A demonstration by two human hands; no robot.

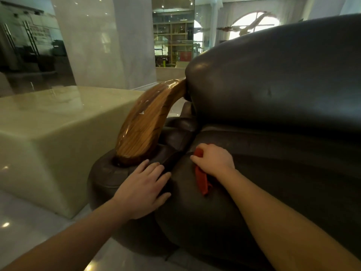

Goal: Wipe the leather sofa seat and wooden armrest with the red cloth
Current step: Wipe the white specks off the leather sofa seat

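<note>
Both forearms reach in toward the sofa seat (263,182). Left hand (141,189) lies flat, fingers spread, on the leather roll just below the wooden armrest (145,122). Right hand (214,160), right of the armrest, is bunched around the red cloth (202,179), pressing it onto the seat.

A bright lobby with a glossy pale tiled floor (29,222) that reflects ceiling lights. A large cream stone block table (58,122) stands to the left. Behind it rises a wide white column (93,42). Dark glass doors (23,40) sit at far left. Farther back are open shelves (173,34) and an arched window (254,24) glowing with daylight.
</note>
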